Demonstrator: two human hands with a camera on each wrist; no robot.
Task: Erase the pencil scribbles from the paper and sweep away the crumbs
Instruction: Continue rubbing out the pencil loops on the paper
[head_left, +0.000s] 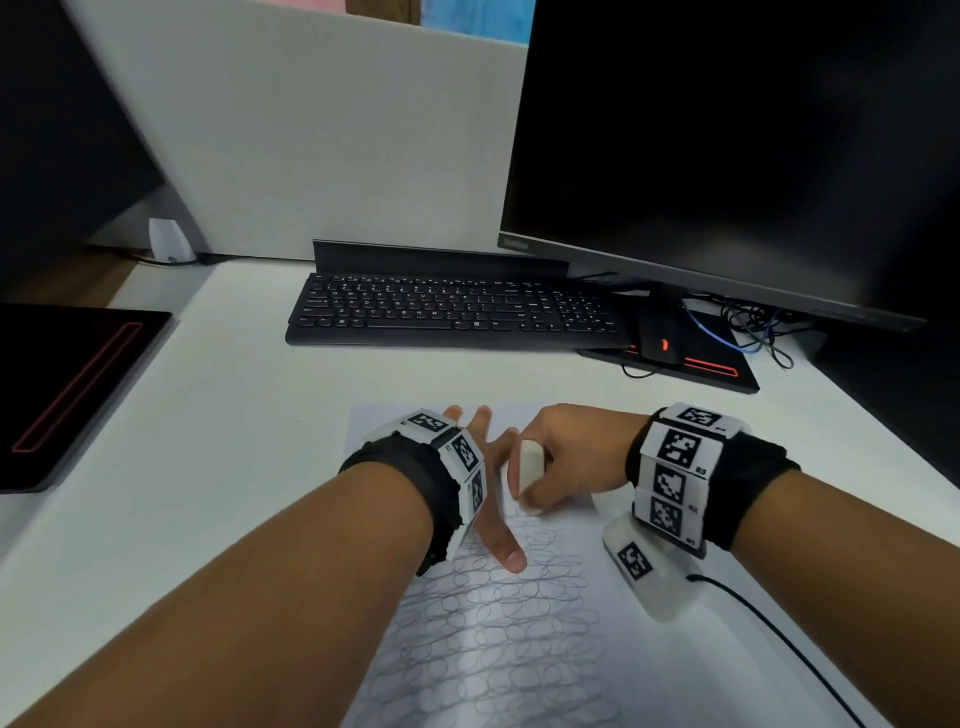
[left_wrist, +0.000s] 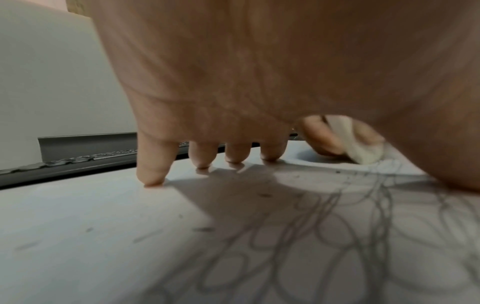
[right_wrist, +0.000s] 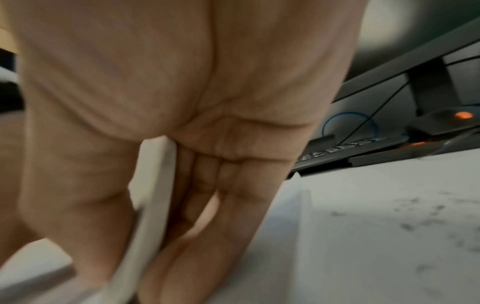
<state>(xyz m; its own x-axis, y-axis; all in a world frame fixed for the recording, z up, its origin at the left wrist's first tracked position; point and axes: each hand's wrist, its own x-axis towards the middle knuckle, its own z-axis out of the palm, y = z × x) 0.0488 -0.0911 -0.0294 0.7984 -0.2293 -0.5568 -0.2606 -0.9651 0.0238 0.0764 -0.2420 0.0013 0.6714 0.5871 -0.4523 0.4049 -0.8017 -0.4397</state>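
A white sheet of paper (head_left: 519, 649) covered in looping pencil scribbles (head_left: 498, 623) lies on the desk in front of me. My left hand (head_left: 485, 467) is spread flat, its fingertips (left_wrist: 153, 181) pressing the paper's far part. My right hand (head_left: 566, 457) grips a white eraser (head_left: 527, 475), held on end with its lower tip on the paper just right of my left hand. The eraser (left_wrist: 361, 144) shows past my left palm, and the eraser (right_wrist: 153, 205) sits between thumb and fingers. Dark crumbs (left_wrist: 265, 195) dot the paper; more crumbs (right_wrist: 415, 222) lie right of my right hand.
A black keyboard (head_left: 452, 312) sits beyond the paper, with a mouse (head_left: 660, 338) on a black pad (head_left: 727, 374) and a monitor (head_left: 727, 156) to the right. A second black pad (head_left: 67, 384) lies at the left. A black cable (head_left: 779, 639) trails from my right wrist.
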